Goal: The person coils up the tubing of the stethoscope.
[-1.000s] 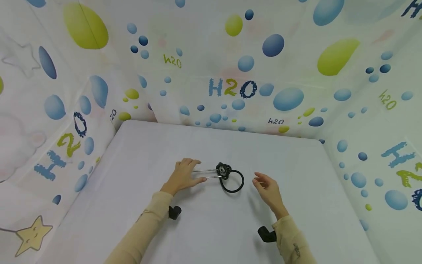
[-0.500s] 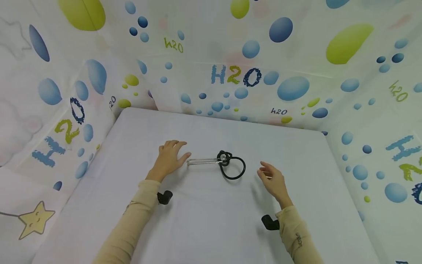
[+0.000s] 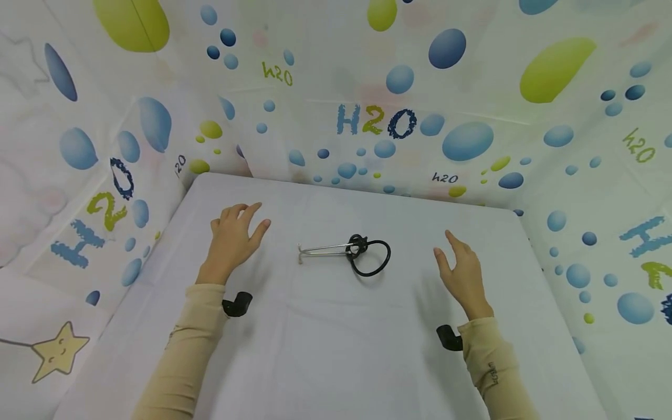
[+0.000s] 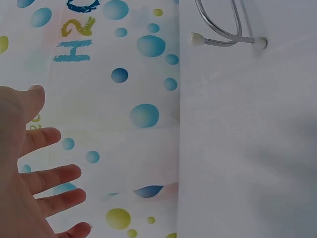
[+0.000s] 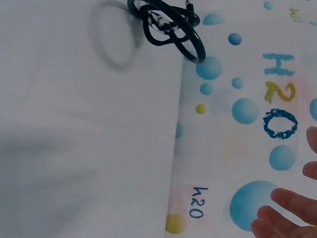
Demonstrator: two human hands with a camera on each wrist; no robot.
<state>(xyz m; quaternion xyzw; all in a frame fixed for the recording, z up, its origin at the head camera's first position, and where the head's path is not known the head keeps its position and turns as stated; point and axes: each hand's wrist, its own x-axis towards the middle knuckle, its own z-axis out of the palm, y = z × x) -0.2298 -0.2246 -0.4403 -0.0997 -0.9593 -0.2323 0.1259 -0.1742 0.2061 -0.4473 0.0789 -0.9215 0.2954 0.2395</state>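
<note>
A stethoscope (image 3: 362,248) lies on the white table, its black tubing wound into a bundle with one loop sticking out to the right. Its metal ear tubes (image 4: 218,29) point left and end in pale ear tips, seen in the left wrist view. To the left of it my left hand (image 3: 231,242) hovers with fingers spread, touching nothing. On the other side, apart from the loop, my right hand (image 3: 463,274) is raised with its fingers extended and holds nothing. The right wrist view shows the coiled tubing (image 5: 168,29) and some fingertips of that hand.
The white-covered table (image 3: 336,344) meets a patterned curtain (image 3: 315,76) at its back, left and right edges. A black camera mount sits at each wrist, one by the left sleeve (image 3: 184,344) and one by the right sleeve (image 3: 496,361).
My left hand has drawn away from the ear tubes to the left, leaving the stethoscope on the table. My right hand has shifted right and its fingers have straightened.
</note>
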